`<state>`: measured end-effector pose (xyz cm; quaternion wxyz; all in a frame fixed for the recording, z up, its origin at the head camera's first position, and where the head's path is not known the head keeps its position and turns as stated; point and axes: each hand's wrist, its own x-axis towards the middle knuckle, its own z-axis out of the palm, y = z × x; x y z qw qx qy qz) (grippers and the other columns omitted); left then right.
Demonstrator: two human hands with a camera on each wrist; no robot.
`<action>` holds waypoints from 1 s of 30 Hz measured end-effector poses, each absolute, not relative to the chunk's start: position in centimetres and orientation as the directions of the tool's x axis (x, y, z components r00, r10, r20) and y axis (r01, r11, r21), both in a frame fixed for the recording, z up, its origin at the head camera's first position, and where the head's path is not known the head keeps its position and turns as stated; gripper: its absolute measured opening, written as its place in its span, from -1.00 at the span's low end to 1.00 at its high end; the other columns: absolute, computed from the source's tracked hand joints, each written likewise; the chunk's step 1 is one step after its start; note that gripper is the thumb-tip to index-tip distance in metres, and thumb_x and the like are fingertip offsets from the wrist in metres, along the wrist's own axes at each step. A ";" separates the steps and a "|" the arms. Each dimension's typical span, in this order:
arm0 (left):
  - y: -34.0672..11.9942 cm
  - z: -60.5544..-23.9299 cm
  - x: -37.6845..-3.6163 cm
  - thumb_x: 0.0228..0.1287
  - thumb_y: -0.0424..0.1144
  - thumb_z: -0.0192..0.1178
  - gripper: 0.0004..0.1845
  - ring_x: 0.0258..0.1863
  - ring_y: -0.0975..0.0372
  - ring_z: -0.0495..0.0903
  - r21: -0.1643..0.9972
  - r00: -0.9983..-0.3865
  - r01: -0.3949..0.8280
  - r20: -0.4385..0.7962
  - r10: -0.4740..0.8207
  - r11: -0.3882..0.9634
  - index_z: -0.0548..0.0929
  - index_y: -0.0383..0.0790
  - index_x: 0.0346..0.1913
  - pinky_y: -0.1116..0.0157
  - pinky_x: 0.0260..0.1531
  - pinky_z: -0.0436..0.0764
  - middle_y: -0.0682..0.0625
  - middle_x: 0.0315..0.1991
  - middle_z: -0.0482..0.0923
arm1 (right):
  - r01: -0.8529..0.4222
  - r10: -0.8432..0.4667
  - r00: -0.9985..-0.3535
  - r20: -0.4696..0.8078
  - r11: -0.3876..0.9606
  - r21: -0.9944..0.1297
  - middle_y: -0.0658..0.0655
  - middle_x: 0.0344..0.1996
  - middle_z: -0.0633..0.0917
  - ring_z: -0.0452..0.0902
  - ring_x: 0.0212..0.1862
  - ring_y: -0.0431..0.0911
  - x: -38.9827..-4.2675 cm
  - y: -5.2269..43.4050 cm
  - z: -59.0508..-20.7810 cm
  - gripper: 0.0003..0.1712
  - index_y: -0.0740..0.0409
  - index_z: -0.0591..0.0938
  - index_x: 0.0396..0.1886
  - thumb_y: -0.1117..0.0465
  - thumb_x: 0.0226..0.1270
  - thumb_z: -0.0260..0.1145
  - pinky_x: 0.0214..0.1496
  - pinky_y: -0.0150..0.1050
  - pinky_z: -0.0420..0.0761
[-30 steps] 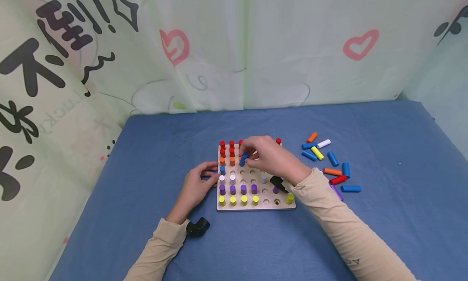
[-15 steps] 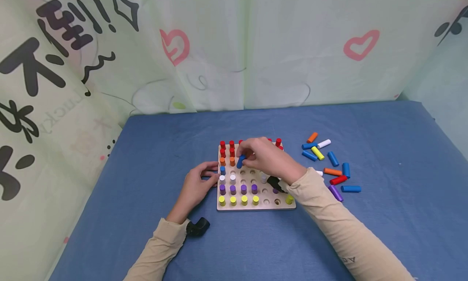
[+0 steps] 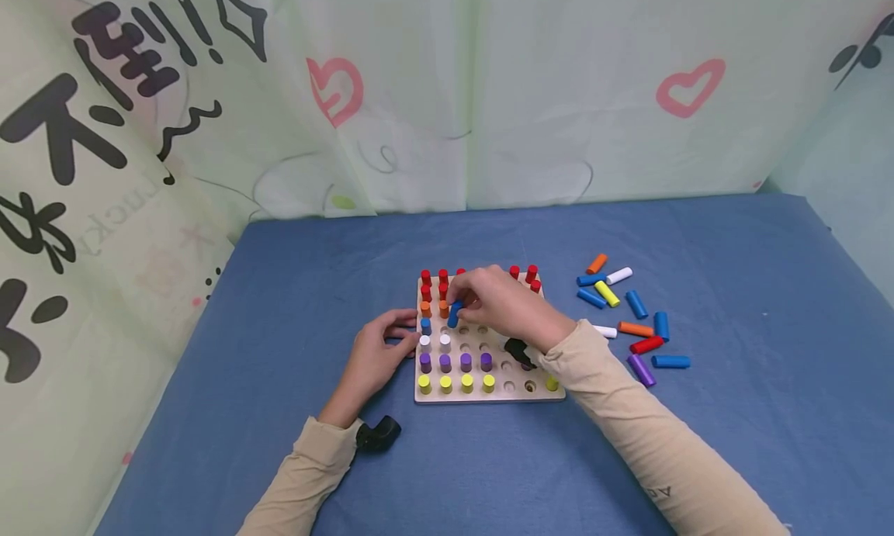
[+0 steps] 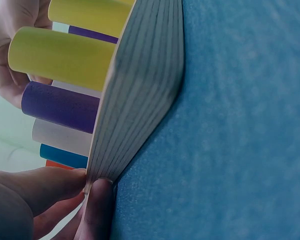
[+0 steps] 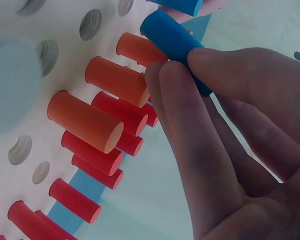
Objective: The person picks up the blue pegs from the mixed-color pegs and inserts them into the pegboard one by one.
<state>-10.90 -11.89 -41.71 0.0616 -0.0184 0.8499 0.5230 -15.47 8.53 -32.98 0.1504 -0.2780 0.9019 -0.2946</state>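
Observation:
A wooden pegboard point(image 3: 457, 398) lies on the blue-covered table, with rows of red, orange, blue, white, purple and yellow pegs in it. At its left edge my left hand point(image 3: 377, 356) pinches the board; in the left wrist view the thumb meets the upper edge of the layered side point(image 4: 145, 65) and a finger presses lower down. Above the board my right hand point(image 3: 506, 302) pinches a blue peg point(image 3: 455, 315) between thumb and fingertips. The right wrist view shows this blue peg point(image 5: 167, 37) tilted, its lower end near the board beside an orange peg point(image 5: 137, 48).
Loose pegs lie right of the board, among them a yellow peg point(image 3: 607, 293), a red peg point(image 3: 646, 345), a purple peg point(image 3: 641, 370) and several blue ones. A printed curtain point(image 3: 559, 133) hangs behind the table.
My right hand has moved slightly left and down over the board with the blue peg, away from the orange row. My left hand has stayed at the board's edge.

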 end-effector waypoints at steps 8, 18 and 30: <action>-12.0 -41.8 -10.8 0.34 -0.33 0.27 -0.60 -0.12 0.16 0.68 0.889 -0.992 -0.090 -0.118 0.035 0.450 0.59 -0.21 0.22 0.30 -0.24 0.72 -0.08 0.04 0.64 | -0.426 -0.609 -0.782 -0.128 0.674 -0.604 0.11 -0.20 0.75 0.65 -0.22 -0.13 -15.7 8.1 -33.1 -0.80 0.24 0.72 -0.11 0.39 0.25 0.39 -0.07 -0.26 0.68; -12.0 -41.7 -10.8 0.34 -0.33 0.26 -0.60 -0.11 0.16 0.67 0.895 -0.992 -0.089 -0.118 0.039 0.437 0.59 -0.20 0.22 0.30 -0.24 0.72 -0.08 0.05 0.64 | -0.489 -0.638 -0.766 -0.085 0.662 -0.568 0.09 -0.27 0.75 0.66 -0.26 -0.15 -15.7 7.6 -33.3 -0.85 0.24 0.73 -0.19 0.38 0.22 0.43 -0.07 -0.28 0.69; -12.1 -41.7 -10.8 0.33 -0.33 0.27 -0.61 -0.12 0.16 0.68 0.897 -0.994 -0.076 -0.105 0.042 0.435 0.59 -0.21 0.21 0.30 -0.24 0.72 -0.08 0.04 0.64 | -0.533 -0.663 -0.744 -0.087 0.666 -0.522 0.05 -0.30 0.73 0.58 -0.32 -0.18 -15.6 7.2 -33.5 -0.87 0.19 0.73 -0.20 0.36 0.24 0.42 -0.19 -0.33 0.64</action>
